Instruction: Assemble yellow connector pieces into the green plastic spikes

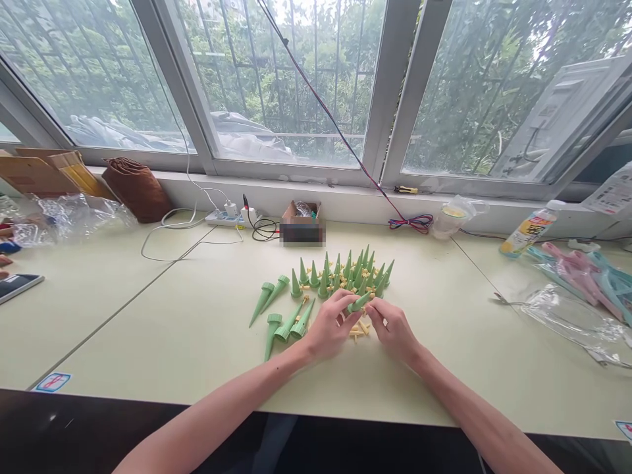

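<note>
My left hand (332, 324) and my right hand (392, 327) meet in the middle of the table. Both pinch one green cone-shaped spike (359, 302), which lies across between their fingertips. Right behind it stands a cluster of several upright green cones (345, 273) with small yellow pieces among them. Several longer green spikes (281, 313) lie flat to the left of my left hand. A few small yellow parts (359, 328) lie on the table between my two hands.
The pale green table (197, 329) ends at a dark front edge. A power strip with cables (232, 217) and a small cardboard box (301, 222) sit by the windowsill. Clear plastic bags (573, 313) and pink and blue items lie right; a phone (17, 286) lies left.
</note>
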`<state>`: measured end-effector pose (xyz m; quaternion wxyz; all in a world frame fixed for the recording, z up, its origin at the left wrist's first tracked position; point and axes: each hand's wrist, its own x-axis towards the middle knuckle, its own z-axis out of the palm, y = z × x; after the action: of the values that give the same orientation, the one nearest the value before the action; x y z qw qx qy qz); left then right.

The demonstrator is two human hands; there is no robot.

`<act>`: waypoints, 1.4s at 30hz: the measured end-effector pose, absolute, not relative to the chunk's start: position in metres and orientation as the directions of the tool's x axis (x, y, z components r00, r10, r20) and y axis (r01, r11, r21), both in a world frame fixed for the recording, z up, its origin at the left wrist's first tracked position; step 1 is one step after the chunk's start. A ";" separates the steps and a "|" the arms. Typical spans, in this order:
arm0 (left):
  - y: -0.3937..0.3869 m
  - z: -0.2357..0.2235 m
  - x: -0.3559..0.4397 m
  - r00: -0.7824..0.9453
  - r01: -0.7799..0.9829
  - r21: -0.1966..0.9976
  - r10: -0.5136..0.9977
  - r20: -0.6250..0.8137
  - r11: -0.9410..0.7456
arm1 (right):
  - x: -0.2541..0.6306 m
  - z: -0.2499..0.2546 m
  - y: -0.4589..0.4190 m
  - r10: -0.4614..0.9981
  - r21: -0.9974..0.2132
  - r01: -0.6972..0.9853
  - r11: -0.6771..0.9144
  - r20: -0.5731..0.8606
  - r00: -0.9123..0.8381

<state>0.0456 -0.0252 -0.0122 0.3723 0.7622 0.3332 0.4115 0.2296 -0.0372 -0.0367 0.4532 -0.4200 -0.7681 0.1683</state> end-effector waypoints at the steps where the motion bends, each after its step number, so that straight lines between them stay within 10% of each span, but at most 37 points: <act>1: -0.026 -0.012 0.046 0.422 0.216 0.847 0.829 0.368 -0.486 | 0.229 -0.035 -0.038 0.803 -0.649 0.490 0.583 0.553 -0.223; 20: -0.027 -0.004 0.046 0.399 0.029 0.989 0.909 0.124 -0.148 | 0.229 -0.030 -0.041 0.760 -0.680 0.343 0.648 0.608 -0.232; 42: -0.024 -0.010 0.044 0.537 0.142 0.898 0.795 0.284 -0.417 | 0.230 -0.037 -0.036 0.805 -0.667 0.478 0.571 0.568 -0.170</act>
<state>0.0436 -0.0236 -0.0099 0.4427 0.7566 0.3094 0.3686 0.2301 -0.0365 -0.0366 0.4796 -0.4303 -0.7454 0.1707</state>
